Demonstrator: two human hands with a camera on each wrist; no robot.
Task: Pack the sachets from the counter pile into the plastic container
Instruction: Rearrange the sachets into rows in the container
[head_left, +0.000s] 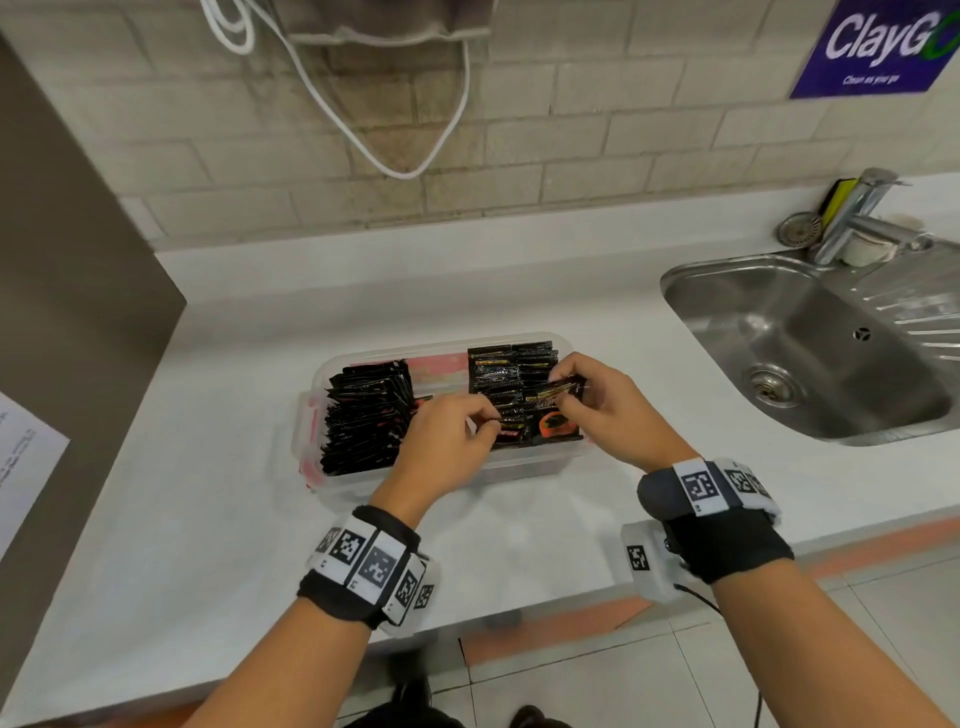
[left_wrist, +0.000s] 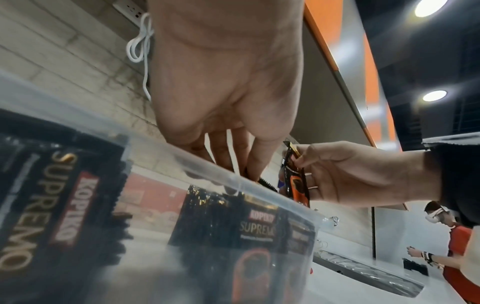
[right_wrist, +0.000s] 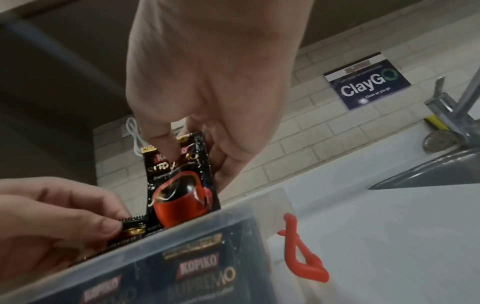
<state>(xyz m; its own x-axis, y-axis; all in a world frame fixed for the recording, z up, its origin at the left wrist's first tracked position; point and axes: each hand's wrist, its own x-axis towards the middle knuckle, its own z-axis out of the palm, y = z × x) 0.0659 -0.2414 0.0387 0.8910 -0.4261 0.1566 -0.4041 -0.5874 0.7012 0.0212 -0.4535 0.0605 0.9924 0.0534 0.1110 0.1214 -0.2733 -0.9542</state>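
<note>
- Plastic container (head_left: 524, 470) stands on the white counter (head_left: 208, 519), at 12 o'clock from the person. Two upright rows of black sachets sit inside: a left row (head_left: 363, 415) at 9 o'clock within the container, a right row (head_left: 511, 371) at 3 o'clock, a bare strip between them.
- Right hand (head_left: 608, 410) pinches one sachet (right_wrist: 179, 181) by its top edge, thumb in front and fingers behind, held upright just above the right row. Judged purpose: to slot it in edge-first.
- Left hand (head_left: 441, 441) pinches the serrated top of a sachet already in the row (right_wrist: 131, 223), probably parting or steadying the row to open a slot.
- Edges: the container's near wall (right_wrist: 197, 224) rises right under both hands; the held sachet's lower edge sits close behind its rim.
- Room: open counter at 6 and 9 o'clock; sink (head_left: 810, 353) well apart at 2 o'clock.
- No counter pile shows in any view; the task appears near its end.
</note>
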